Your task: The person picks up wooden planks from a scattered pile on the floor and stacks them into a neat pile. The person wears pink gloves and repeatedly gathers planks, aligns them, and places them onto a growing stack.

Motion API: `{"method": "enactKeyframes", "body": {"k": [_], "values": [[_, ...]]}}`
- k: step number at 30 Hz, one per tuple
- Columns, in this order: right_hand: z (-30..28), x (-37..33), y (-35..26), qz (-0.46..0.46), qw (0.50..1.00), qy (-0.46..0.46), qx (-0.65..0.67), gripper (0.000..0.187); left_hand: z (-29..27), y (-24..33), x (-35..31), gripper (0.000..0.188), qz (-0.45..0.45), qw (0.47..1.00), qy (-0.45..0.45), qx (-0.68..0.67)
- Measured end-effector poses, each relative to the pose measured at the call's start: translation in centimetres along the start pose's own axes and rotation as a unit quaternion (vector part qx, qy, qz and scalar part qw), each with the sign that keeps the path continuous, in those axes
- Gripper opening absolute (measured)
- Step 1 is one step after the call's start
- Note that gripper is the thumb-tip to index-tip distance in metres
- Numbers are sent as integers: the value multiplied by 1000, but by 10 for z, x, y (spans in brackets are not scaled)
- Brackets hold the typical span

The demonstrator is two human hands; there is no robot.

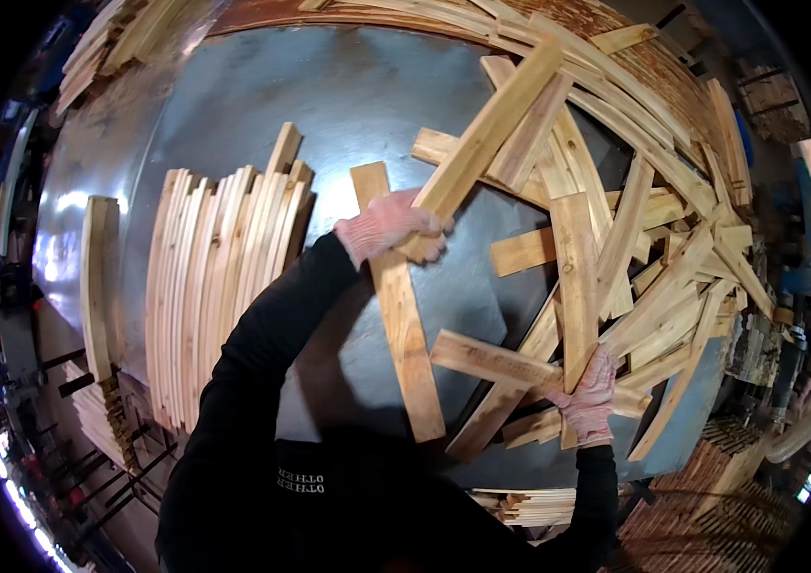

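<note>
My left hand [389, 227], in a pinkish-white knit work glove, is closed round the near end of a long wooden board [496, 129] that slants up to the right. Beneath that hand a single board [405, 334] lies lengthwise on the metal tabletop [262, 86]. Lower right, my right hand [589, 396], gloved alike, has its fingers closed at the near end of an upright-lying board [574, 277]. Another board [487, 358] runs crosswise under these fingers; whether they grip it too I cannot tell. Around my right hand spreads a jumbled heap of boards [668, 320].
A tight row of boards standing side by side [219, 296] is at the left of the tabletop. Farther left is a separate stack of boards [98, 286]. More long strips [606, 81] lie along the far right edge. Slatted wood stacks [702, 497] stand below at the right.
</note>
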State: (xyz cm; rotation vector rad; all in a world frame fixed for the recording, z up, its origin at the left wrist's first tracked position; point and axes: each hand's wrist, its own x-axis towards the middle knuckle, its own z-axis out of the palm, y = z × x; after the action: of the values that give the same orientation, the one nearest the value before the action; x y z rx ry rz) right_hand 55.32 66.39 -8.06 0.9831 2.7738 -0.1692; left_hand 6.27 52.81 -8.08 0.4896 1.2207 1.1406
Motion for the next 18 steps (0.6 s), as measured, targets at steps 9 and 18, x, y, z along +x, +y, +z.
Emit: {"method": "enactKeyframes", "body": {"k": [9, 18], "values": [[-24, -25, -62, 6, 1000, 6, -25, 99, 45, -104, -227, 54, 4, 965, 102, -240], [-19, 29, -273, 19, 983, -63, 174, 112, 104, -234, -348, 81, -97, 815, 451, 352]]}}
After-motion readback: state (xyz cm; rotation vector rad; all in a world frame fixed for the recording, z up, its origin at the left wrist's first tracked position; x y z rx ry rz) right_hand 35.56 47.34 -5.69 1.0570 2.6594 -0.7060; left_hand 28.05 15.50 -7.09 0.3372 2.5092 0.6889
